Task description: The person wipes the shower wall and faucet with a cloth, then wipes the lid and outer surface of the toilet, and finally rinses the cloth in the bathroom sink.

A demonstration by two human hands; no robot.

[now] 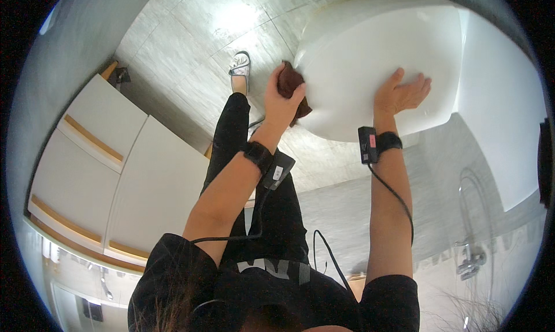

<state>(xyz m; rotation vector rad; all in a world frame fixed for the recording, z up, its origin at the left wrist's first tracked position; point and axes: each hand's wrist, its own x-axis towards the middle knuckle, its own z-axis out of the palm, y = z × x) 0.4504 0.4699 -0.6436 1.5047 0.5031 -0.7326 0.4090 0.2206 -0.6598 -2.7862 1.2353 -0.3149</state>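
My left hand is closed around a dark brown cloth, which touches the near left edge of a white toilet with a smooth, closed lid. Part of the cloth hangs below my fingers. My right hand rests on or just over the lid's right part, with the thumb and fingers apart and nothing held. Each wrist wears a black strap with a small box and a cable.
A white cabinet with wooden handle strips stands at the left. Grey tiles cover the floor, where my shoe stands. The toilet's white tank is at the right, a metal wall fixture at the lower right.
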